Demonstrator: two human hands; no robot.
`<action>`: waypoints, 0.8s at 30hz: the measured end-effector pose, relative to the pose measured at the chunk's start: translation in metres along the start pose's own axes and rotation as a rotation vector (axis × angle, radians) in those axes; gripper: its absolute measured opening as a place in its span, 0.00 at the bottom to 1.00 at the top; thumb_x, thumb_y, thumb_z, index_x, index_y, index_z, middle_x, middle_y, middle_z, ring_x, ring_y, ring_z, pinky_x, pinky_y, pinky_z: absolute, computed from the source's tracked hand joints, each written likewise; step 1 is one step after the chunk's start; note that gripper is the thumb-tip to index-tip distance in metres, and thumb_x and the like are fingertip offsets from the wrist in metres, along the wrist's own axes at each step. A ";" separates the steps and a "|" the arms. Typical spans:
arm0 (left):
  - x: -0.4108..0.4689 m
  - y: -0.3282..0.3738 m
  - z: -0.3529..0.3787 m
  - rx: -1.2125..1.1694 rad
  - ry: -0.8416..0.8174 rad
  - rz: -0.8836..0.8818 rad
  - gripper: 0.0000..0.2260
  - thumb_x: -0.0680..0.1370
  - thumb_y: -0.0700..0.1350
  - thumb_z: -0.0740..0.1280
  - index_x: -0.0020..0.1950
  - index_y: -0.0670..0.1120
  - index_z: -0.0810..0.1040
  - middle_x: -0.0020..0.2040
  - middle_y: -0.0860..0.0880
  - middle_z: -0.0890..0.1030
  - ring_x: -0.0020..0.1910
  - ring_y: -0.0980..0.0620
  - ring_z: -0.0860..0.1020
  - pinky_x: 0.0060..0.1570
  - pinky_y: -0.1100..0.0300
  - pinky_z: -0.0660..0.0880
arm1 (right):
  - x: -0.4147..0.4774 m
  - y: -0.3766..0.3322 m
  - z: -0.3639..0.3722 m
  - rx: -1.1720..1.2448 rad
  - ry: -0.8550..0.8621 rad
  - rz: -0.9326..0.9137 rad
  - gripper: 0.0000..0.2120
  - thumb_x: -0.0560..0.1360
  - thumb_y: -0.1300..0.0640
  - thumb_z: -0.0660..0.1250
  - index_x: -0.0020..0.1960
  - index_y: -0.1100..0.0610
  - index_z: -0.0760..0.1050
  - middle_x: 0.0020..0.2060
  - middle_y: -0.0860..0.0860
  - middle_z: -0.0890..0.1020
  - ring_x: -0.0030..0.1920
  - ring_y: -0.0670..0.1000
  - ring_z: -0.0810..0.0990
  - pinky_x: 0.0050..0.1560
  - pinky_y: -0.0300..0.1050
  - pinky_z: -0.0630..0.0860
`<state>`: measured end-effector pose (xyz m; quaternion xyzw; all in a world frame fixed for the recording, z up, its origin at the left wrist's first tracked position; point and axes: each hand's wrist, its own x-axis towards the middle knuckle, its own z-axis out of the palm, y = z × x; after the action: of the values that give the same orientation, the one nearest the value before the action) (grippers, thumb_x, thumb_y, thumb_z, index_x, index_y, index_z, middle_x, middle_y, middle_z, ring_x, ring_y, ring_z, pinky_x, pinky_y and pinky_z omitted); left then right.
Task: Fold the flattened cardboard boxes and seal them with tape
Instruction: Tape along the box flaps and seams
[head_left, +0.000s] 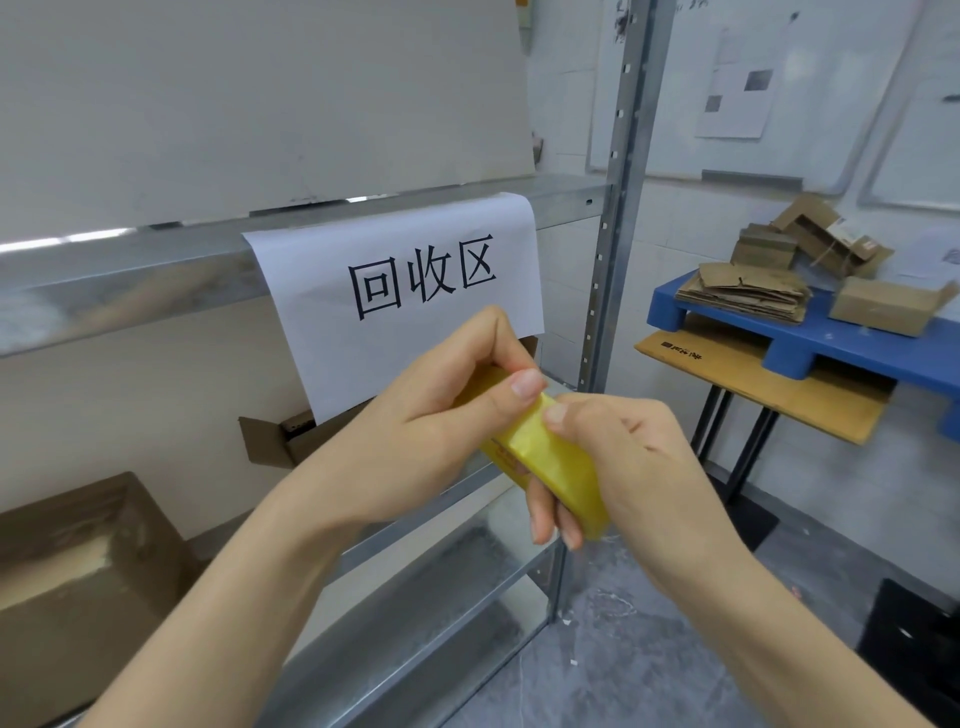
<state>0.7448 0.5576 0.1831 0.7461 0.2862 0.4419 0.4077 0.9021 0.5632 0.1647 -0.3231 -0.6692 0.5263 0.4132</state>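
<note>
Both forearms reach up from the bottom of the view and meet over a roll of yellow packing tape (550, 457), held in the air in front of the metal shelf rack (441, 613), just below its paper sign (405, 291). The left hand (441, 415) grips the roll's upper end, fingers curled over it and thumb pressed flat on the outer face. The right hand (639, 457) clasps the lower part, its thumb tip touching the tape surface right beside the left thumb, with fingertips showing under the roll.

The step in hand looks like hunting for the tape's free end; no loose strip shows yet. The next move calls for a thumbnail to catch that edge and peel it up without splitting it, while the other hand keeps the roll from turning.

The flattened cardboard boxes (743, 296) lie well apart from both hands, stacked on a blue plastic pallet (841, 353) on the tabletop (769, 395) at right, beside an open box (883, 306). Another cardboard box (78, 571) sits on the shelf at lower left.
</note>
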 end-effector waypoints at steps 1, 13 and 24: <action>0.000 0.001 0.001 -0.014 -0.006 0.002 0.12 0.78 0.45 0.59 0.44 0.37 0.64 0.36 0.49 0.77 0.32 0.58 0.78 0.37 0.70 0.72 | -0.001 0.000 -0.001 0.010 -0.009 -0.013 0.17 0.72 0.53 0.56 0.32 0.64 0.70 0.22 0.57 0.78 0.20 0.51 0.69 0.25 0.39 0.69; -0.007 0.017 0.013 0.003 -0.004 0.022 0.12 0.79 0.44 0.58 0.45 0.35 0.63 0.37 0.48 0.76 0.33 0.58 0.77 0.37 0.70 0.73 | -0.012 -0.011 -0.002 0.021 -0.001 -0.009 0.17 0.69 0.54 0.56 0.30 0.65 0.70 0.22 0.59 0.78 0.19 0.50 0.69 0.24 0.36 0.69; -0.008 0.019 0.015 0.030 0.077 -0.028 0.09 0.79 0.43 0.60 0.44 0.38 0.67 0.35 0.53 0.79 0.31 0.55 0.76 0.35 0.70 0.72 | -0.023 -0.013 -0.006 0.026 -0.126 -0.073 0.21 0.70 0.56 0.54 0.45 0.77 0.70 0.26 0.57 0.80 0.23 0.49 0.71 0.29 0.36 0.70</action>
<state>0.7553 0.5360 0.1922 0.7306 0.3186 0.4602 0.3911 0.9176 0.5431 0.1727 -0.2591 -0.6985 0.5387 0.3934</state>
